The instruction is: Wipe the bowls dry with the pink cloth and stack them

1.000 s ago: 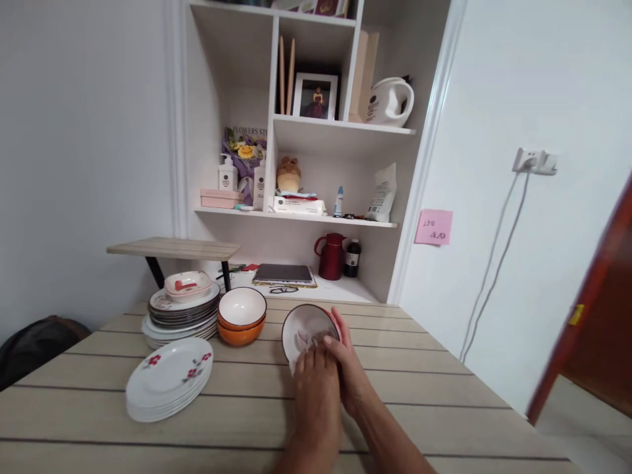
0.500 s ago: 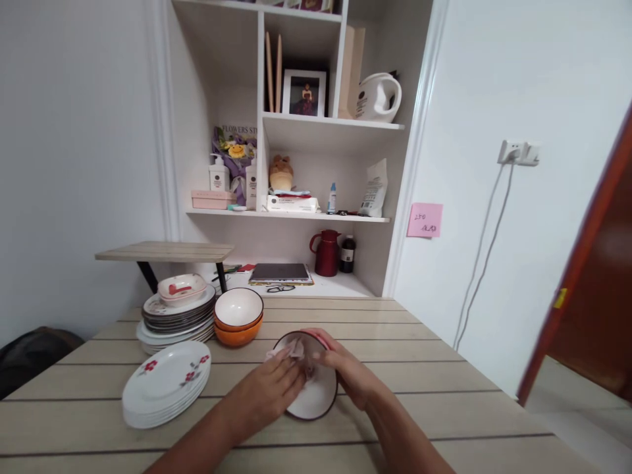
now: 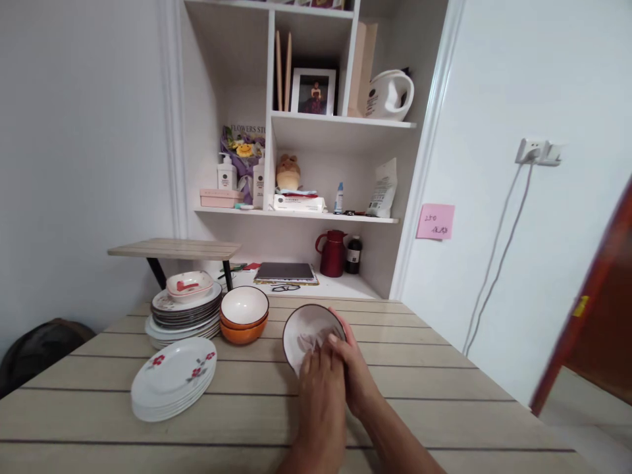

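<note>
A white bowl (image 3: pixel 306 322) with a dark rim and red outside is tilted up above the wooden table (image 3: pixel 444 388). My right hand (image 3: pixel 353 372) grips its right rim and underside. My left hand (image 3: pixel 320 388) presses a crumpled white tissue (image 3: pixel 309 342) against the inside of the bowl, fingers bunched on it. Both hands overlap in front of the bowl's lower edge, which is hidden.
Two nested orange bowls (image 3: pixel 243 316) stand left of the held bowl. A tall stack of plates (image 3: pixel 185 313) with a small dish on top sits behind a stack of flowered white plates (image 3: pixel 172 378). A shelf unit (image 3: pixel 340 125) stands at the back.
The bowl has been tipped back upright to face me and raised, after being turned downward half a second ago. My left hand has swung from the left side to directly below the bowl.
</note>
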The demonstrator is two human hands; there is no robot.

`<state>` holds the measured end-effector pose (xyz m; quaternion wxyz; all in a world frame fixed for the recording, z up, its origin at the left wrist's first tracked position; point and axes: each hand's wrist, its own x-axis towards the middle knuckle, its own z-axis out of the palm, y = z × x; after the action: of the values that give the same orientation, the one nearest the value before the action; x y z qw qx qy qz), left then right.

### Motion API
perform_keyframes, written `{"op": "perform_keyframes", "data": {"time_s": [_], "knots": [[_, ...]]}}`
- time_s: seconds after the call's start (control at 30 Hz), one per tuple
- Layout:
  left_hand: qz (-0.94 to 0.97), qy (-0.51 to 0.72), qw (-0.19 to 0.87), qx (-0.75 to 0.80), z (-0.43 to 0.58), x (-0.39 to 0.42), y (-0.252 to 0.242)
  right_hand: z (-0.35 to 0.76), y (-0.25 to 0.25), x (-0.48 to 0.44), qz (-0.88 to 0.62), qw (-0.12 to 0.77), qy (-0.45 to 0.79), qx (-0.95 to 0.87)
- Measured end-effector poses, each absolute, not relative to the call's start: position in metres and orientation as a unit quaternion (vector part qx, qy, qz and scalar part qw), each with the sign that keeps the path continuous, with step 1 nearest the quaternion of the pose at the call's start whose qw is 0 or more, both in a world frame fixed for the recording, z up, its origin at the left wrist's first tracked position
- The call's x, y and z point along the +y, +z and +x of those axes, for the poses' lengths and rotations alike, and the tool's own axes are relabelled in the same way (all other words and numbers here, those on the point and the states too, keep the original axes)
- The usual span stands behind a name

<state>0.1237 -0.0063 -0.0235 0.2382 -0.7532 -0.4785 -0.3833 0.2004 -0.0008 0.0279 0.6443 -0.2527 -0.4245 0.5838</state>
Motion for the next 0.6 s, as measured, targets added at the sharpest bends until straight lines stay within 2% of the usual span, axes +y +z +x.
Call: {"op": "perform_keyframes", "data": {"time_s": [0.17, 0.37, 0.47, 0.6], "knots": [[-0.807, -0.297, 0.35, -0.372, 0.093, -0.006, -0.03, 0.222, 0.034, 0.003, -0.264, 0.616, 0.53, -0.52], [-0.864, -0.188, 0.415, -0.215, 0.02, 0.005, -0.011, 0.229, 0.047, -0.007, -0.283, 0.5, 0.562, -0.595], [-0.853, -0.194, 0.43, -0.224, 0.013, 0.007, -0.011, 0.226, 0.043, -0.008, -0.28, 0.489, 0.621, -0.545], [-0.828, -0.273, 0.376, -0.313, 0.034, 0.001, -0.024, 0.216, 0.034, -0.003, -0.21, 0.549, 0.663, -0.464]]}}
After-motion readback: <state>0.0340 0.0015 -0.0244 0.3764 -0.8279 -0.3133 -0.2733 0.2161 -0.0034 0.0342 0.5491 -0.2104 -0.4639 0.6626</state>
